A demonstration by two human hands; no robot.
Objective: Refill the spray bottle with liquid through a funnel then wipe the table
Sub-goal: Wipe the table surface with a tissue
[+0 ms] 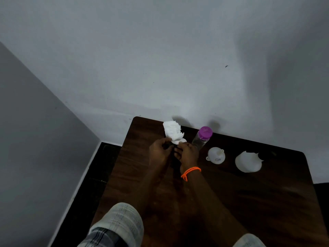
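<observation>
A crumpled white tissue (172, 130) stands up from the far edge of the dark wooden table (240, 196). My left hand (159, 152) pinches its lower left corner. My right hand (187, 152), with an orange band on the wrist, pinches its lower right corner. Something dark lies between the two hands; I cannot tell what it is. A clear bottle with a purple cap (203, 138) stands just right of my right hand. A white funnel (216, 155) lies on the table beyond it.
A white bowl-like container with a torn rim (248, 162) sits at the right of the funnel. A grey wall runs right behind the table's far edge. Dark floor and a white skirting lie to the left.
</observation>
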